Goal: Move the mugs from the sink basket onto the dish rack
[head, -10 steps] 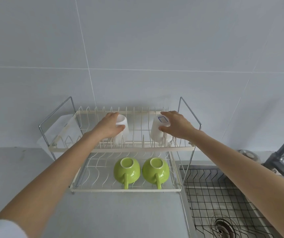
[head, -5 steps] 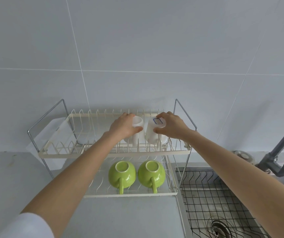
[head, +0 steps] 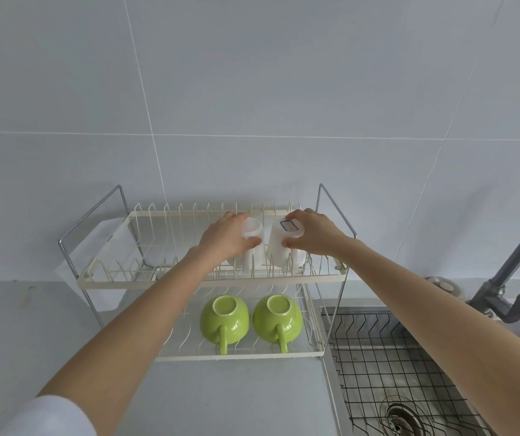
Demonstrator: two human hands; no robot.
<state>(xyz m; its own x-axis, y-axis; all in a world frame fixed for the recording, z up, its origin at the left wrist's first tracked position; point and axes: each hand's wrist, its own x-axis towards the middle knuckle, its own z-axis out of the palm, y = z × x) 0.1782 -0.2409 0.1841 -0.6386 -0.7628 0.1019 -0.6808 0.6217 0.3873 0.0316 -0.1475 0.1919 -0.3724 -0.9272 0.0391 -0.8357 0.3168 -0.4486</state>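
Note:
Two white mugs stand upside down, side by side, on the upper tier of the cream two-tier dish rack (head: pixel 114 280). My left hand (head: pixel 225 239) grips the left white mug (head: pixel 252 234). My right hand (head: pixel 315 236) grips the right white mug (head: pixel 282 250), which has a blue-edged label on its base. Two green mugs (head: pixel 224 319) (head: pixel 277 317) rest upside down on the lower tier, handles toward me. The black wire sink basket (head: pixel 387 369) at the lower right shows no mugs.
The steel sink drain (head: pixel 401 418) lies under the basket. A grey faucet (head: pixel 510 278) rises at the right edge. A white plastic tray (head: pixel 107 247) hangs at the rack's left end. Grey countertop (head: pixel 221 398) stretches in front of the rack, tiled wall behind.
The left white mug has shifted right along the upper tier with my left hand, and now stands close beside the right white mug. My right hand has barely moved.

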